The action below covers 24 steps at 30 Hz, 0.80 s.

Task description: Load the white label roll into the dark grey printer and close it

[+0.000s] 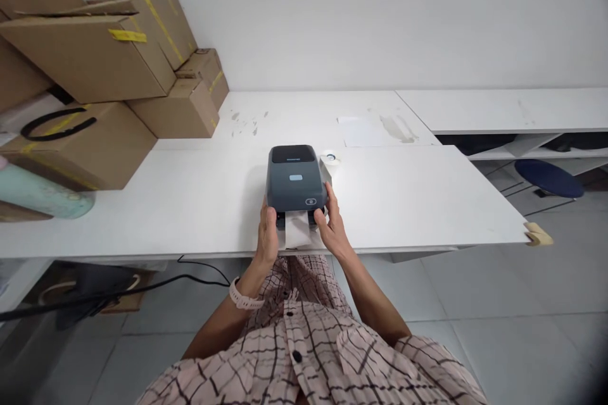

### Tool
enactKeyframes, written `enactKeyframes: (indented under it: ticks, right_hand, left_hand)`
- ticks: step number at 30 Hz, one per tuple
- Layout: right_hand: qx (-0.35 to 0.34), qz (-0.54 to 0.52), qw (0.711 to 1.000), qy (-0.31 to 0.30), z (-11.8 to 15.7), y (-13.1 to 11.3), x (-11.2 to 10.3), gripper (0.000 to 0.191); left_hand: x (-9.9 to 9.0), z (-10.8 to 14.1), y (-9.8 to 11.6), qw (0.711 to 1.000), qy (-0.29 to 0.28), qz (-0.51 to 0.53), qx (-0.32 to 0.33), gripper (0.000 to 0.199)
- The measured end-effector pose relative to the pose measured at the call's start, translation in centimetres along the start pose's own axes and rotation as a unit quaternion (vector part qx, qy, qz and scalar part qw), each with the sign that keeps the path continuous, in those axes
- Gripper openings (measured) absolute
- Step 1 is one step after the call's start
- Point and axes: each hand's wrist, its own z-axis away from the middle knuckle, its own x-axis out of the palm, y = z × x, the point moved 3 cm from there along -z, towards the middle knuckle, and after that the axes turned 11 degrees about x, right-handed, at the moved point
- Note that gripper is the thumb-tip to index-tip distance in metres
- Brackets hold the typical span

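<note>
A dark grey label printer (294, 180) stands on the white table near its front edge. White label paper (297, 229) comes out of the printer's front, its end close to the table edge. My left hand (268, 234) grips the printer's front left corner, the thumb in front and the fingers along the side. At the front right corner my right hand (332, 224) holds it the same way, fingers up along the side and thumb at the front. Just behind the printer's right side is a white roll (329, 158), partly hidden by the printer.
Cardboard boxes (95, 54) are stacked on the left, with a mint green bottle (47, 193) and a black loop (59, 125) by them. A white sheet (358, 131) lies toward the back of the table (403, 196). A blue stool (548, 177) stands at right; a black cable (190, 277) hangs below.
</note>
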Motion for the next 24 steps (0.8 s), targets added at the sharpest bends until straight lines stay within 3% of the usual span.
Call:
enactKeyframes:
  ticks: [3, 5, 12, 18, 22, 24]
  right_hand:
    - [-0.006, -0.036, 0.999, -0.023, -0.7, -1.5, -0.5, 0.083]
    - [-0.018, -0.04, 0.999, -0.027, -1.8, -2.8, -1.2, 0.08]
    - [-0.072, 0.002, 0.997, 0.014, -9.0, -7.8, -3.3, 0.074]
    - [-0.094, 0.062, 0.993, 0.045, -15.9, -9.7, -3.1, 0.078]
    - [-0.141, 0.143, 0.976, 0.079, -17.1, -10.2, -2.1, 0.074]
    - [-0.172, 0.237, 0.955, 0.052, -16.3, -10.3, -0.9, 0.061]
  left_hand:
    - [-0.2, -0.5, 0.2, 0.994, 0.088, -0.019, 0.063, 0.066]
    - [-0.7, -1.4, -0.3, 0.991, 0.118, -0.017, 0.059, 0.065]
    - [-1.8, -6.4, -2.0, 0.996, 0.035, -0.074, -0.026, 0.069]
    - [-1.7, -9.8, -3.0, 0.99, -0.004, -0.123, -0.074, 0.078]
    - [-1.6, -10.5, -3.6, 0.987, -0.027, -0.141, -0.072, 0.071]
    - [-1.6, -10.5, -3.9, 0.985, -0.02, -0.158, -0.067, 0.068]
